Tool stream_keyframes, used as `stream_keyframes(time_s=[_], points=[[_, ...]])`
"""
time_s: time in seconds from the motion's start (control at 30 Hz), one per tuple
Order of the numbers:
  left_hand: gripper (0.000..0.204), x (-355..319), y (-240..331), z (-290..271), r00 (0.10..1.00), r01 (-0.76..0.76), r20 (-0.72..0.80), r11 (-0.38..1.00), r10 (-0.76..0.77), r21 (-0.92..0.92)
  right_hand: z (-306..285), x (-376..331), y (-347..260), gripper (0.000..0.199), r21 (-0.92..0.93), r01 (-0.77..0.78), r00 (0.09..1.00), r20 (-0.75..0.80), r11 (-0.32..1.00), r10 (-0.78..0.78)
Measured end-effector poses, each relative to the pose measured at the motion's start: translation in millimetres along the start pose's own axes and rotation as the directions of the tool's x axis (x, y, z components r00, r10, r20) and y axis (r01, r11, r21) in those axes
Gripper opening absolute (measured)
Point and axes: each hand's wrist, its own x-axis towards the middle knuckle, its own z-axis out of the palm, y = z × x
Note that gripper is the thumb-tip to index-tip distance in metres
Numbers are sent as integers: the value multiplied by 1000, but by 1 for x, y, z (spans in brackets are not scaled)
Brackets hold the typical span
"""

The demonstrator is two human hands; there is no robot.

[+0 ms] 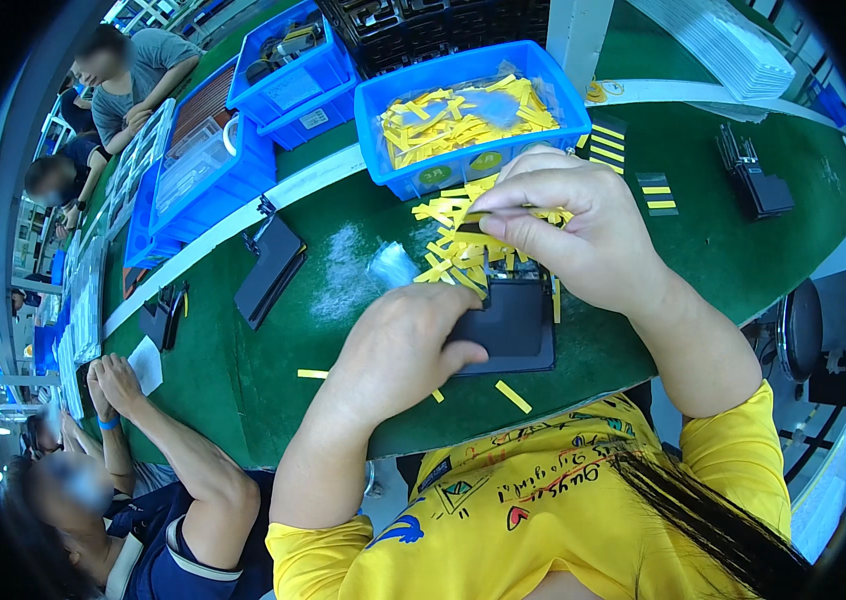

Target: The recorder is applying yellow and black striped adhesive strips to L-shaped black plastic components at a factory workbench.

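A flat black rectangular part (518, 322) lies on the green tabletop right in front of me, with thin connector pieces at its far edge. My left hand (405, 345) is closed on its left side, thumb resting over the near left corner. Above the part's far edge my right hand (568, 225) pinches a small dark strip (473, 226) between thumb and fingers. Loose yellow strips (443, 262) are heaped under and beyond my right hand. A crumpled piece of clear plastic (395, 264) sits left of that heap.
A blue bin (373, 150) full of yellow strips stands beyond my hands. More black parts lie left (271, 270) and far right (758, 180). Striped black-and-yellow sheets (657, 194) are right of the bin. Blue bins (213, 185) line the far left. A co-worker's hands (115, 385) are at the left.
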Motion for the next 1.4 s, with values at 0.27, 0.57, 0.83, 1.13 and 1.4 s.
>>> stream_keyframes(time_s=[0.27,0.57,0.83,1.13,1.4], points=[[11,-2,-4,-18,968,78,-241,997,-78,-10,0,1,8,9,-140,201,979,54,969,-195],[10,-4,0,-20,962,37,-269,998,-48,-45,2,-1,8,8,-165,176,984,50,970,-169],[10,-4,1,-20,959,58,-276,997,-68,-42,4,-2,5,10,-290,241,970,50,926,-237],[9,-5,3,-15,931,-16,-363,999,32,48,5,-3,1,14,-292,175,981,127,940,-144],[8,-7,2,-22,924,115,-366,993,-108,-2,-1,-2,-12,22,-515,408,909,157,754,-385]])
